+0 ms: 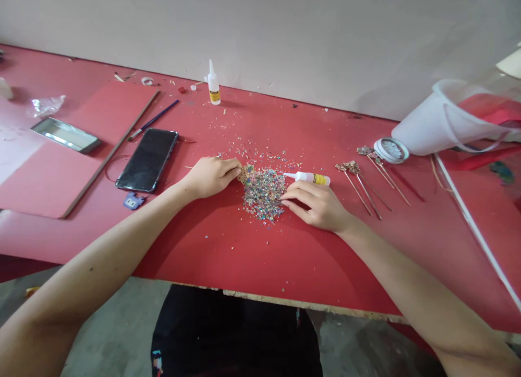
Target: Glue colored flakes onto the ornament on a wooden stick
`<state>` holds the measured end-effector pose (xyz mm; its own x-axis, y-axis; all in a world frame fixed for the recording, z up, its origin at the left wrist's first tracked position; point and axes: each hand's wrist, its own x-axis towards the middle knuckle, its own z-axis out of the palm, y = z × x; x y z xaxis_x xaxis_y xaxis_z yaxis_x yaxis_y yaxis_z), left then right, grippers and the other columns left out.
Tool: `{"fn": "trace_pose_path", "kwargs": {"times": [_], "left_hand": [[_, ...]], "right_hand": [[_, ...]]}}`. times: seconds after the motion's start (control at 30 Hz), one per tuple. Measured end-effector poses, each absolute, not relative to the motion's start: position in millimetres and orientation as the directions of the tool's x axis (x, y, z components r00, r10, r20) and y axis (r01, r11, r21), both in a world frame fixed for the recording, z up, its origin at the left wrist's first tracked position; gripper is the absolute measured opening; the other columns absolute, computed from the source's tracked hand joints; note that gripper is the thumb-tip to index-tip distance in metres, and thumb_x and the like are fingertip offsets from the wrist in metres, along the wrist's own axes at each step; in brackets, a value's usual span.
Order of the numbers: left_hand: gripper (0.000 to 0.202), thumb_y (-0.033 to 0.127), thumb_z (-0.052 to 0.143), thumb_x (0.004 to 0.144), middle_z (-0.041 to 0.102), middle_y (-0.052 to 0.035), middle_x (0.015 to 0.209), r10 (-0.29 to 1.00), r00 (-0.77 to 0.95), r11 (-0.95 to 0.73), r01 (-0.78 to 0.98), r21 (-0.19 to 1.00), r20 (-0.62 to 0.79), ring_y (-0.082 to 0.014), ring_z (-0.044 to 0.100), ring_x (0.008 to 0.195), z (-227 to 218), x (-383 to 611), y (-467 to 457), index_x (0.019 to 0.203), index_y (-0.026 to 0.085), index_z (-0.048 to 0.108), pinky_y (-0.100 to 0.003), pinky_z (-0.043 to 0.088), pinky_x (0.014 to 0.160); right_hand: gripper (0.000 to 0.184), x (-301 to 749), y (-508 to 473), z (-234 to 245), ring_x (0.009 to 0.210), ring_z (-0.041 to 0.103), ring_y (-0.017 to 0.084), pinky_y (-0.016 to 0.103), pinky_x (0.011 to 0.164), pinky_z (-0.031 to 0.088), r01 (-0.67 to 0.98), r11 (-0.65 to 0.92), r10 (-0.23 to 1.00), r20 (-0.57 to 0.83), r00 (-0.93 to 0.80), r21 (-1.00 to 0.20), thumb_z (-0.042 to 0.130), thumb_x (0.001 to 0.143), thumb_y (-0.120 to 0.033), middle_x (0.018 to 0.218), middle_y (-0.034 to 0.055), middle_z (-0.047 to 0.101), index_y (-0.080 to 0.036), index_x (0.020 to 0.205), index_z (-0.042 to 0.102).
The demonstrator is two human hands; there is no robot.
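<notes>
Head view: Both hands of a seated worker meet over a heap of glittering, many-coloured chips (pixel 264 197) on a red tabletop (pixel 244 263). At the heap's left edge, the left hand (pixel 214 177) pinches a small gold-toned ornament (pixel 246 174) flecked with blue and green, its fingers closed around the near side of the piece. Opposite, the right hand (pixel 317 204) reaches in from the heap's right edge, thumb and forefinger drawn close together; whether anything is pinched between them cannot be told. Just beyond those knuckles, a yellow-labelled bottle (pixel 319 178) lies on its side, its nozzle pointing left toward the chips, while a similar upright bottle (pixel 214 89) stands near the wall (pixel 260 35). Loose flakes scatter beyond the heap. To the right, slender metal pins with ornate heads (pixel 352 167) lie side by side, near a round white container (pixel 391 150) of pale contents and a white bucket (pixel 425 119). On the left, a dark-screened phone (pixel 147 160) lies between a thin brush (pixel 154 119) and a small purple object (pixel 133 200), with a rectangular tin (pixel 65 134) farther out.
</notes>
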<state>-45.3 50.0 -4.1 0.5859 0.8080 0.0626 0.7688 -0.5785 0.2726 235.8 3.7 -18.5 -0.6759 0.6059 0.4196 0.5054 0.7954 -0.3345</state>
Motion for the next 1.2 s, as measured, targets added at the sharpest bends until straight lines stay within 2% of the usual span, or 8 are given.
{"fn": "trace_pose_path", "kwargs": {"times": [0.1, 0.33, 0.53, 0.67, 0.83, 1.03, 1.2], "left_hand": [[0.033, 0.033, 0.030, 0.094, 0.067, -0.0035, 0.078, 0.808, 0.588, -0.578, 0.771, 0.269, 0.051, -0.0165, 0.058, 0.066, -3.5, -45.4, 50.0, 0.088, 0.019, 0.060, -0.027, 0.033, 0.060], [0.034, 0.033, 0.030, 0.094, 0.068, -0.0033, 0.079, 0.811, 0.585, -0.575, 0.784, 0.232, 0.033, -0.0168, 0.059, 0.067, -2.0, -44.0, 50.1, 0.090, 0.020, 0.061, -0.027, 0.033, 0.059], [0.035, 0.034, 0.030, 0.094, 0.068, -0.0037, 0.078, 0.808, 0.589, -0.578, 0.785, 0.221, 0.023, -0.0171, 0.059, 0.066, -1.4, -43.2, 49.8, 0.089, 0.019, 0.061, -0.027, 0.033, 0.059], [0.034, 0.034, 0.030, 0.094, 0.067, -0.0031, 0.074, 0.811, 0.584, -0.577, 0.792, 0.200, 0.031, -0.0164, 0.057, 0.063, -2.0, -43.2, 50.1, 0.089, 0.019, 0.061, -0.027, 0.032, 0.058], [0.034, 0.034, 0.031, 0.094, 0.068, -0.0031, 0.076, 0.811, 0.584, -0.578, 0.788, 0.212, 0.037, -0.0166, 0.057, 0.064, -3.6, -43.6, 51.5, 0.089, 0.020, 0.061, -0.027, 0.031, 0.057], [0.035, 0.035, 0.031, 0.094, 0.068, -0.0033, 0.074, 0.806, 0.590, -0.588, 0.788, 0.182, 0.048, -0.0165, 0.057, 0.062, -4.9, -44.1, 51.9, 0.089, 0.020, 0.062, -0.027, 0.029, 0.056], [0.035, 0.035, 0.031, 0.094, 0.068, -0.0024, 0.075, 0.805, 0.592, -0.589, 0.789, 0.173, 0.039, -0.0166, 0.057, 0.063, -3.8, -44.0, 50.9, 0.089, 0.020, 0.062, -0.027, 0.029, 0.056]], "right_hand": [[0.014, 235.3, 3.1, -19.0, 0.079, 0.060, 0.014, 0.030, 0.071, 0.051, 0.496, 0.803, 0.596, 0.443, -0.670, -0.330, 0.058, 0.084, -0.018, 0.088, 0.0035, 0.063, -0.021, 0.096, 0.062], [0.024, 232.8, 2.3, -21.0, 0.094, 0.061, 0.020, 0.039, 0.084, 0.051, 0.559, 0.753, 0.650, 0.523, -0.552, -0.347, 0.057, 0.083, -0.016, 0.093, 0.0050, 0.062, -0.024, 0.105, 0.060], [0.026, 217.4, -9.7, -18.9, 0.090, 0.060, 0.018, 0.034, 0.078, 0.053, 0.513, 0.784, 0.620, 0.476, -0.623, -0.349, 0.054, 0.085, -0.015, 0.095, 0.0064, 0.061, -0.023, 0.110, 0.058], [0.021, 208.0, -14.1, -18.1, 0.087, 0.060, 0.017, 0.031, 0.074, 0.052, 0.505, 0.814, 0.581, 0.421, -0.696, -0.287, 0.053, 0.086, -0.015, 0.094, 0.0063, 0.062, -0.020, 0.105, 0.059], [0.016, 211.5, -9.3, -18.1, 0.089, 0.059, 0.018, 0.034, 0.078, 0.051, 0.609, 0.736, 0.669, 0.455, -0.587, -0.297, 0.053, 0.086, -0.016, 0.092, 0.0064, 0.062, -0.020, 0.100, 0.060], [0.017, 218.7, -9.2, -15.8, 0.084, 0.059, 0.015, 0.029, 0.072, 0.051, 0.458, 0.821, 0.568, 0.410, -0.714, -0.340, 0.055, 0.084, -0.016, 0.091, 0.0043, 0.062, -0.021, 0.099, 0.060], [0.014, 217.2, -5.7, -17.8, 0.089, 0.059, 0.017, 0.032, 0.079, 0.051, 0.587, 0.744, 0.663, 0.457, -0.593, -0.319, 0.055, 0.084, -0.015, 0.090, 0.0054, 0.063, -0.018, 0.097, 0.061]]}}
